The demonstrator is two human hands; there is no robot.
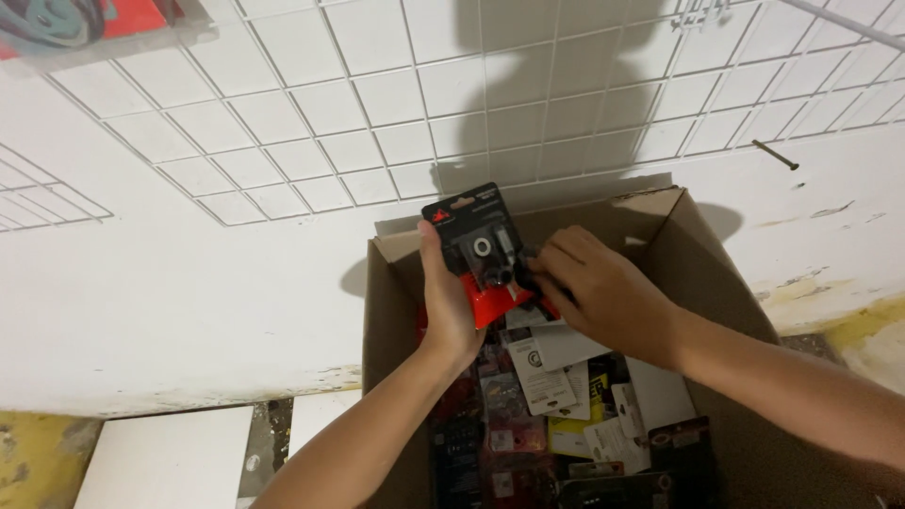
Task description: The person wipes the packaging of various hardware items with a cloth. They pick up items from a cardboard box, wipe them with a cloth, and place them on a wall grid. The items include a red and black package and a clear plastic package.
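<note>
A small blister pack [481,247], black card at the top and red at the bottom with dark hardware pieces under clear plastic, is held upright above the far end of an open cardboard box [396,377]. The left hand [449,297] grasps the pack along its left edge, thumb in front and fingers wrapped behind. The right hand [603,297] comes in from the other side, its fingers curled onto the pack's lower right corner; whether it is gripping or only touching the pack cannot be told.

Beneath both hands, the box is filled with a jumble of similar packaged items [556,415]: black, red, white and yellow cards lying flat and overlapping. Judging from this, one pack is lifted clear while nearly all the rest remain in the box.

Beyond the hands, past the box's far flap, a white wire grid panel [330,113] leans against a white wall. A dark nail [775,155] sticks out of the wall up to the right of the right hand. Left of the left forearm, pale floor tiles [170,462] show beside the box.
</note>
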